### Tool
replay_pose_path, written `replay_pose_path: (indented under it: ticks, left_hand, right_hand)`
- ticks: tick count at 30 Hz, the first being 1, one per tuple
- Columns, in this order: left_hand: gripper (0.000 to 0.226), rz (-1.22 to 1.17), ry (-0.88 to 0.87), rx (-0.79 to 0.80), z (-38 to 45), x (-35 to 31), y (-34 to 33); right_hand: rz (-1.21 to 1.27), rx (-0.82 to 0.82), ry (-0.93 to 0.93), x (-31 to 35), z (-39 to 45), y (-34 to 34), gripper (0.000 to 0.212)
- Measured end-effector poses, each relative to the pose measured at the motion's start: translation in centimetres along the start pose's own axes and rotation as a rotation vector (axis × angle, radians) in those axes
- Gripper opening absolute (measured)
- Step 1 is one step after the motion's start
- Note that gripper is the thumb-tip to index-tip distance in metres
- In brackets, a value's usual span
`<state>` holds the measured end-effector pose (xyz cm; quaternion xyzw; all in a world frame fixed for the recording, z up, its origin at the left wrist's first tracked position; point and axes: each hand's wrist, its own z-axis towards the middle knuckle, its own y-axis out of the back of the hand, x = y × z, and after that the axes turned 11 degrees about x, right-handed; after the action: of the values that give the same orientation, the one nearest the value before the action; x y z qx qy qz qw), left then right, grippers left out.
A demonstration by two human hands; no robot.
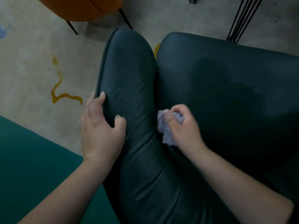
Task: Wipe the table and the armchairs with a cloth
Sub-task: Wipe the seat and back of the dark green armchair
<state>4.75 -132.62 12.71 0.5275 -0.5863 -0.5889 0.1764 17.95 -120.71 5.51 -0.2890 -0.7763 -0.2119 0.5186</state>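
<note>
Here the whole move turned on the crease where the dark green armchair's padded armrest met its seat cushion, a narrow seam whose long axis ran away from the person, from near the wrists up toward the front of the chair. The right hand sat directly on that seam, its fingers curled tight round a bunched pale lilac cloth, the wad pushed down against the cushion edge and touching the inner side of the armrest. The left hand lay on the far side of the armrest from the cloth, draped over its outer curve, fingertips bent onto the piped edge and the thumb pressing the top, gripping the padding rather than resting flat. So the cloth was the right hand's business alone; the left was only bracing, and perhaps drawing the armrest outward to open the gap. The unwiped length of the crease seemed to lie ahead of the cloth, so the likely stroke would run forward along the seam. A darker patch on the seat cushion could have been damp from wiping, though that was uncertain. An orange chair stood well apart on the patterned floor. No table top was in view.
</note>
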Motion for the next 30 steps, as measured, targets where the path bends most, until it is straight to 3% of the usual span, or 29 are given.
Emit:
replay_pose_path:
  ticks: [2,4,10,13,17,27,30]
  left_hand:
    - [0.069,-0.001,-0.003,-0.002,0.0,0.0,0.0]
    - [0.069,-0.002,-0.005,-0.003,0.0,-0.2,0.0]
    - [0.068,0.003,0.002,0.011,-0.2,-0.4,0.2]
    - [0.068,0.011,0.0,0.009,0.0,-0.3,0.2]
    - [0.068,0.003,-0.008,0.011,-0.2,-0.4,0.2]
    - [0.068,-0.081,0.009,0.058,-0.2,-0.2,0.3]
    - [0.066,-0.05,-0.002,0.105,-0.1,-0.4,0.7]
  right_hand:
    - [-0.043,0.14,0.103,0.6,-2.2,-2.1,0.023]
    - [-0.144,0.145,0.125,0.0,-2.4,-2.8,0.023]
    - [-0.126,0.072,-0.188,-1.7,-0.1,-0.6,0.021]
    - [-0.046,0.097,-0.004,1.1,-3.4,-1.0,0.021]
    - [-0.388,0.315,0.24,2.1,-8.3,-2.0,0.023]
    - [-0.247,0.159,-0.109,0.7,-3.9,-0.2,0.018]
    - [-0.212,0.172,0.059,2.4,-6.0,-0.4,0.018]
